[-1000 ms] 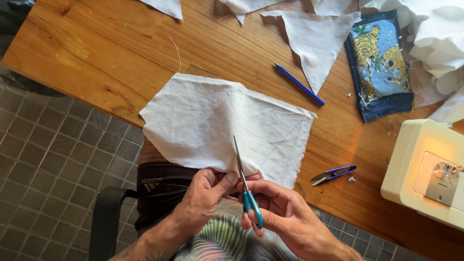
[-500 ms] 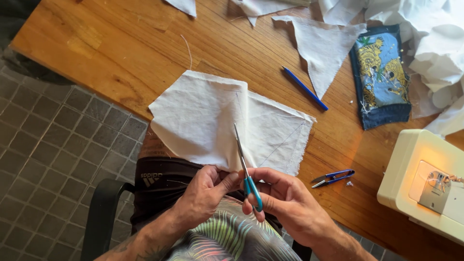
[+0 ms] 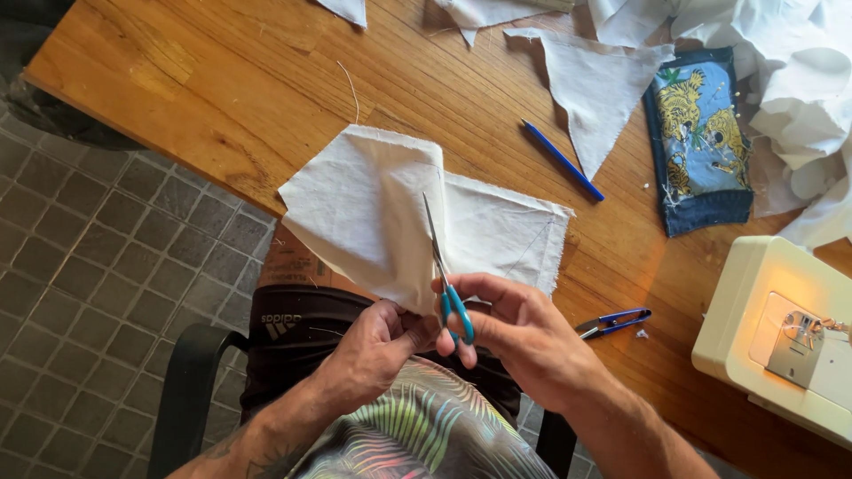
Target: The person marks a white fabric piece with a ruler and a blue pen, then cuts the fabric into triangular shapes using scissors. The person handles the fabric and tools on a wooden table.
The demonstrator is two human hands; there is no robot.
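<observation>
A piece of white cloth (image 3: 373, 204) hangs over the near edge of a wooden table (image 3: 222, 98). My right hand (image 3: 515, 333) grips scissors with teal handles (image 3: 446, 288), blades pointing away into the cloth along a cut. My left hand (image 3: 377, 350) pinches the cloth's near edge just left of the blades and lifts the left flap. The right part of the cloth lies flat on the table.
A blue pencil (image 3: 562, 160), small blue thread snips (image 3: 612, 323), a white triangle of cloth (image 3: 590, 89), a blue tiger-print pouch (image 3: 701, 137) and crumpled white fabric (image 3: 799, 80) lie on the table. A cream sewing machine (image 3: 781, 337) stands at the right. A tiled floor (image 3: 98, 266) is at left.
The scissors have advanced further into the cloth. The left flap has lifted and folded up more under my left hand.
</observation>
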